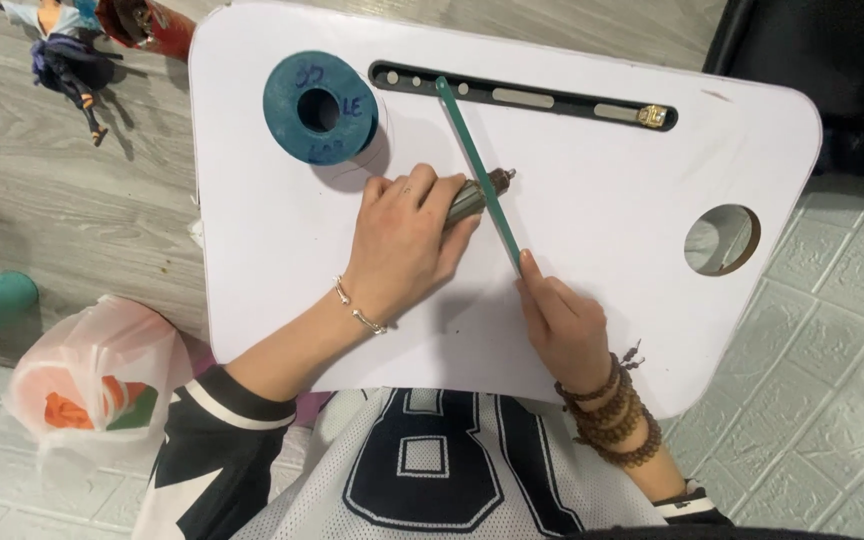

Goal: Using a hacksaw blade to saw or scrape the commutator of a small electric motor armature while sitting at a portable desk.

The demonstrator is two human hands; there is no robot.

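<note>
1. On the white lap table (602, 250), near its middle, the left hand (402, 245) lies palm down with fingers curled tight around a small metal tool (472, 198).
2. Metal tool: greyish-brown, cylinder shape, mostly buried under the left fingers (430, 195). Only its front end shows, sticking out past the fingertips toward the right, with a small silver tip at the far end.
3. Right hand (562, 320) grips the near end of a long green stick (477, 170), forefinger laid along it, remaining fingers folded in. Can't tell how the thumb sits.
4. Green stick runs diagonally from the right fingertips up and left, crossing over the exposed end of the metal tool just beyond the left fingertips. Stick and tool look to be touching at that crossing.
5. Far end of the stick reaches the black slot (552, 100) along the table's far edge.
6. Teal ring (320, 108), thick and disc-shaped with a centre hole, sits flat at the table's far left, just beyond the left hand, not touching it.
7. Round cutout (722, 240) on the table's right side, well apart from both hands.
8. Wrists: thin silver bangle (360, 312) on the left, stacked brown bead bracelets (612, 415) on the right.
9. Off the table, on the floor to the left: plastic bag (92, 380) and a small figurine (67, 55).
</note>
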